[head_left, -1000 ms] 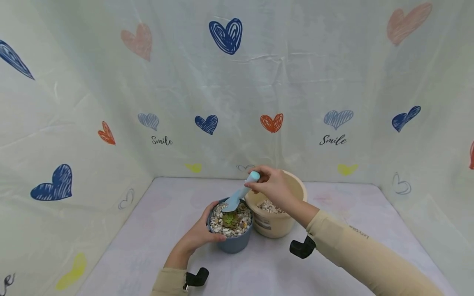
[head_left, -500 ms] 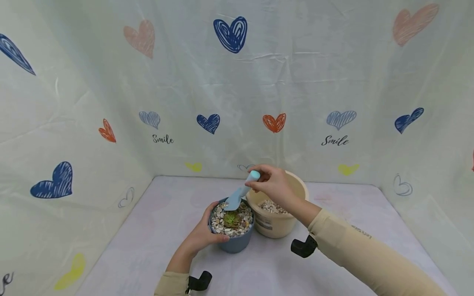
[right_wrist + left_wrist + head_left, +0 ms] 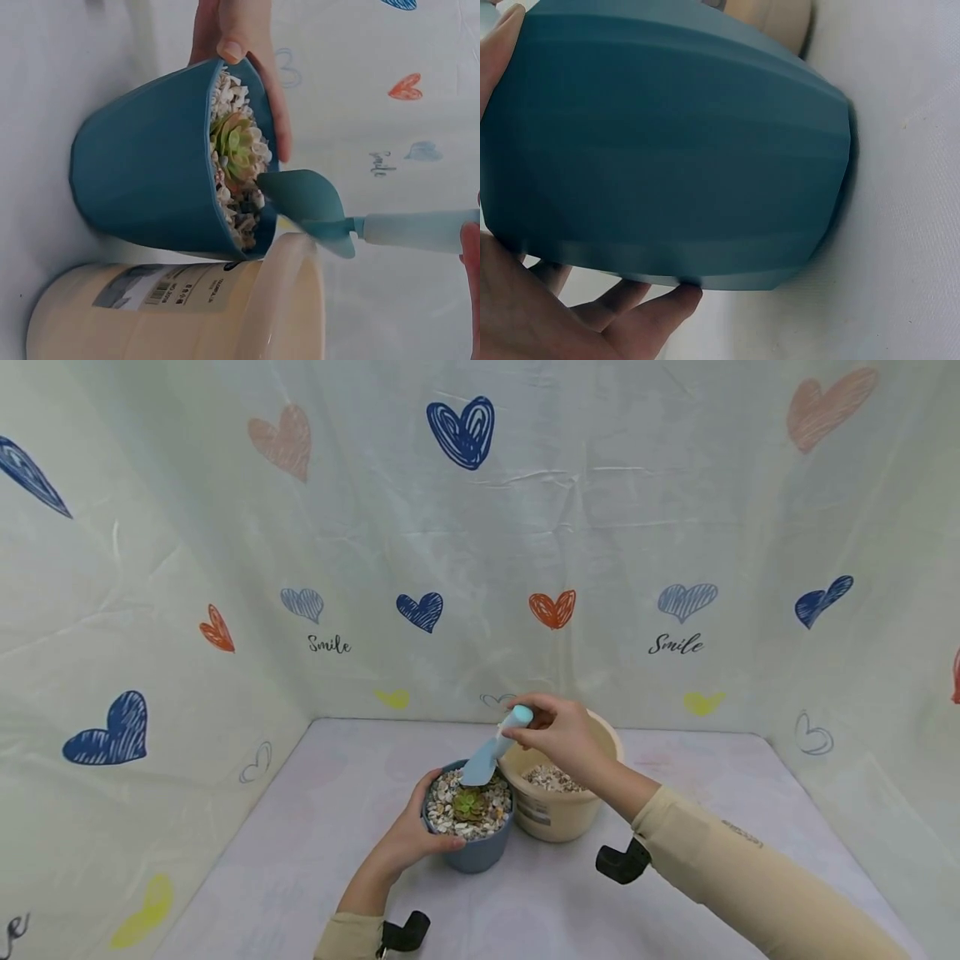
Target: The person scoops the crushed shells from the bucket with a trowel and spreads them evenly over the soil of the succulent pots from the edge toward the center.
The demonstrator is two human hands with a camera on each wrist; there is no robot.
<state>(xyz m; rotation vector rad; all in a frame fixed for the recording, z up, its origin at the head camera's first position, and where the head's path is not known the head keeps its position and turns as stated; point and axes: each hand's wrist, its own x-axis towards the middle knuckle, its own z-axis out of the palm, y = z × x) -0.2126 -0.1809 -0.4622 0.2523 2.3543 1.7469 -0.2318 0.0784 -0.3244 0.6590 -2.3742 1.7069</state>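
A blue plant pot (image 3: pixel 477 855) stands upright on the table, filled with pale pebbles around a small green succulent (image 3: pixel 468 804). My left hand (image 3: pixel 408 835) grips the pot from its left side, thumb at the near rim and fingers round the far side. Between the thumb and fingers of my right hand (image 3: pixel 558 735) is the handle of a light blue trowel (image 3: pixel 480 764). Its blade tilts down over the far part of the pot, the tip close over the pebbles beside the succulent, as the right wrist view also shows.
Right beside the blue pot stands a larger cream bucket (image 3: pixel 558 822) with a label on its side and pebbles (image 3: pixel 551 778) in it. The table (image 3: pixel 337 768) has a pale cover. Behind it hangs a curtain (image 3: pixel 615 527) printed with hearts.
My right hand and the trowel have shifted slightly right, and the blade stands a little steeper. My left hand keeps its grip on the pot.
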